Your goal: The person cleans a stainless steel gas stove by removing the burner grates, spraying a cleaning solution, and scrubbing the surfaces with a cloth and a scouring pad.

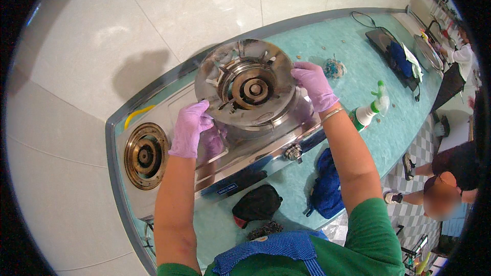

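Note:
My left hand (191, 128), in a pink glove, pinches the lower left rim of a round metal pan support (215, 61). On its right edge, my right hand (312, 84), gloved alike, grips the rim too. The ring is held tilted above the right burner (256, 89) of a stainless steel gas stove (184, 103); the burner shows through its middle. To the left, the other burner (145, 156) is bare, with brown stains on its ring. A control knob (294, 153) sits on the stove's front.
A spray bottle (368, 113), a mesh scrubber (335, 68) and blue cloth (328, 188) lie right on the green counter (295, 46). A black cloth (257, 204) lies in front of the stove. A wall stands behind. People (460, 57) are at far right.

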